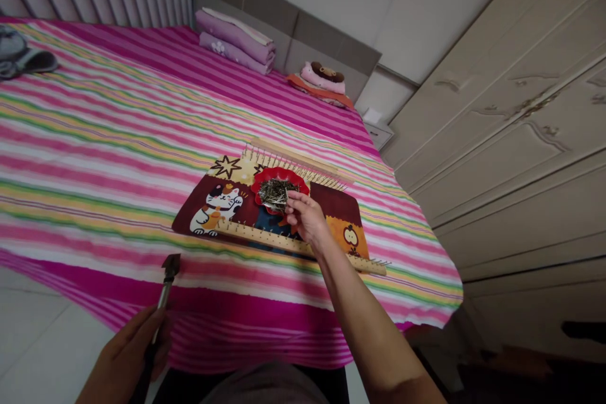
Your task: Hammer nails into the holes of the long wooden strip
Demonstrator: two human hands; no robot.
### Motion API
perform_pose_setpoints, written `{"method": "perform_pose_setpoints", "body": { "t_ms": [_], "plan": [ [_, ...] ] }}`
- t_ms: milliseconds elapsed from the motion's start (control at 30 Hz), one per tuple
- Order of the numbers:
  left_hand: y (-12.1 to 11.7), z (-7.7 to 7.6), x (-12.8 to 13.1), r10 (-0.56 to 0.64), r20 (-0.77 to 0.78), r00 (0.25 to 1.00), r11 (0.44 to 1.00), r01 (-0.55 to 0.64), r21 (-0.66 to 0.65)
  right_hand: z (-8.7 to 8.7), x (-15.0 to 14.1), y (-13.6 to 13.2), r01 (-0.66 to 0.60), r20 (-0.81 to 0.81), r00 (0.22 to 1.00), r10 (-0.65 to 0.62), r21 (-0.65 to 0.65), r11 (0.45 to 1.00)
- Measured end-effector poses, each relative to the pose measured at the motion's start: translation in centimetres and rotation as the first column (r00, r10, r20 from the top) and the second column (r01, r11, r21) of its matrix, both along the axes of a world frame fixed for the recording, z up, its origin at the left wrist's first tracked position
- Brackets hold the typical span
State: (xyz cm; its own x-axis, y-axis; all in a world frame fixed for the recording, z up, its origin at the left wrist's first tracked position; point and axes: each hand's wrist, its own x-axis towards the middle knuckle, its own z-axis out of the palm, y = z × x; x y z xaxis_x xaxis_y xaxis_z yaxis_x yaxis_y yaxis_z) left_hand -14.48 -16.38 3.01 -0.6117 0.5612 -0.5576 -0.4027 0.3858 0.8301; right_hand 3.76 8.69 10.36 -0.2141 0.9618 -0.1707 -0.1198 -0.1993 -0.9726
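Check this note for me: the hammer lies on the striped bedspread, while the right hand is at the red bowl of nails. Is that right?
Not quite: the head view shows the hammer held in the left hand, not lying on the striped bedspread. The right hand is indeed at the red bowl of nails.

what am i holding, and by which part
Your left hand holds the hammer by its handle. Your right hand is at the bowl of nails; whether it pinches one can't be told.

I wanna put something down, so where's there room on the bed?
Bare striped cloth lies between the mat and the grey bundle, and between the mat and the purple blankets. The mat's crowded: red bowl, nail boards, right hand.
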Motion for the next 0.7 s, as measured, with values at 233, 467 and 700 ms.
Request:
{"method": "perform_pose_setpoints", "body": {
  "t_ms": [233, 467, 700],
  "plan": [
    [-0.4, -1.0, -0.4, -0.114, 0.158, 0.981, 0.992, 0.102, 0.079, -0.5, -0.2, -5.4, -0.267, -0.462, 0.882, 0.098, -0.318, 0.91],
    [-0.4, -0.5, -0.2, -0.116, 0.151, 0.982, 0.992, 0.106, 0.07, -1.8, -0.6, -7.2, -0.339, -0.496, 0.862, 0.108, -0.405, 0.849],
    [-0.4, -0.5, -0.3, -0.145, 0.12, 0.982, 0.986, 0.133, 0.101, -2.4, -0.8, -7.8, -0.289, -0.411, 0.905, 0.111, -0.401, 0.869]
  ]
}}
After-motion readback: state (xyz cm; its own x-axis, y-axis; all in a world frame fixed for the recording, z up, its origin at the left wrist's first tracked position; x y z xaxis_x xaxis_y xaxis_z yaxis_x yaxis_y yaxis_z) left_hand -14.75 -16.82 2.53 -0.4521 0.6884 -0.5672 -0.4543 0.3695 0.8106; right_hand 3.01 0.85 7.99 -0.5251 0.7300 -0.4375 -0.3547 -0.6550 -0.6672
